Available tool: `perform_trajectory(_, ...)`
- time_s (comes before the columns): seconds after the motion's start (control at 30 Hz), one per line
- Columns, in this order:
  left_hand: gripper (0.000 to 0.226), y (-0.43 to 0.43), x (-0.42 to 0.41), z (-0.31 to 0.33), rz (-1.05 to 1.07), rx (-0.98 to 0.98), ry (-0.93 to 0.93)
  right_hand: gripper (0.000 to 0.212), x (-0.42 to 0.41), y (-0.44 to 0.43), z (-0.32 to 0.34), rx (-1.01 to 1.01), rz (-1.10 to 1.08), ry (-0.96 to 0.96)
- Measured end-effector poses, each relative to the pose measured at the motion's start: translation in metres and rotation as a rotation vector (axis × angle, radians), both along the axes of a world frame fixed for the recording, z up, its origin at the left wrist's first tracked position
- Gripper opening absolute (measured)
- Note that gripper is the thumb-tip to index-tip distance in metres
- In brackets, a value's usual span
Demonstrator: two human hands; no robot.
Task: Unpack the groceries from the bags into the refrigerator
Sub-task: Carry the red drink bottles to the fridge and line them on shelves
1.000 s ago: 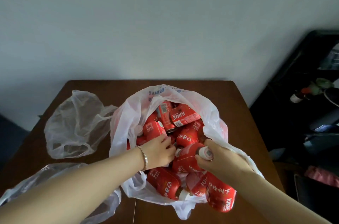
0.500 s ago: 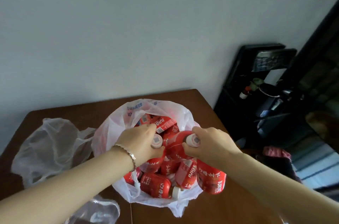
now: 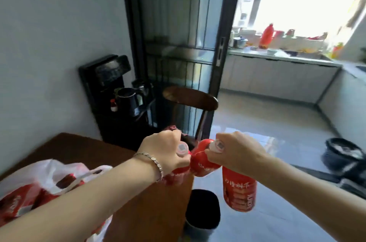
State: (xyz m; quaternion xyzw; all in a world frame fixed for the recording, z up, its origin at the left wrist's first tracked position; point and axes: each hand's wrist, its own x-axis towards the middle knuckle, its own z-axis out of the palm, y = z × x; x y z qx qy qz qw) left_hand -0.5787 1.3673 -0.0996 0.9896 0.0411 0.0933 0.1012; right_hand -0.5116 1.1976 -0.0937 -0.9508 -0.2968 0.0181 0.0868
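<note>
Juice bottles [image 3: 239, 190] gripped in both hands [image 3: 164, 148] [image 3: 237, 152]; chair [image 3: 190, 99], bin [image 3: 203, 210] ahead.

Left hand [image 3: 166, 150]: grips red bottle [image 3: 178, 175] at its neck.
Right hand [image 3: 235, 152]: grips a tilted bottle [image 3: 204, 162] and a hanging bottle [image 3: 239, 190].
Bag [image 3: 39, 172]: left of both hands, on table [image 3: 79, 146].

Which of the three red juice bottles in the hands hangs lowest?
The lowest bottle hangs under the right hand, its whole label showing. The middle bottle and the left bottle, in the left hand, sit higher, white caps facing the camera.
</note>
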Motion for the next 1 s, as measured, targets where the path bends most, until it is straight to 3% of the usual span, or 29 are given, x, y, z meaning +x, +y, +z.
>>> perform_trajectory(0.27,0.034,-0.257,0.112,-0.007,-0.462,0.016,0.075,0.030,0.012,-0.279,0.003,-0.016,-0.498,-0.151)
perform_trajectory(0.4,0.031,-0.410,0.137,-0.003,-0.621,-0.005,0.083,0.041,0.002,-0.422,0.007,0.001,-0.741,-0.165)
perform_trajectory(0.63,0.030,-0.653,0.175,0.008,-0.869,-0.092,0.066,0.038,-0.018,-0.640,0.023,0.013,-1.085,-0.192)
perform_trajectory(1.0,0.035,-0.950,0.262,0.020,-1.210,-0.305,0.136,0.039,0.004,-0.883,0.038,0.040,-1.519,-0.232)
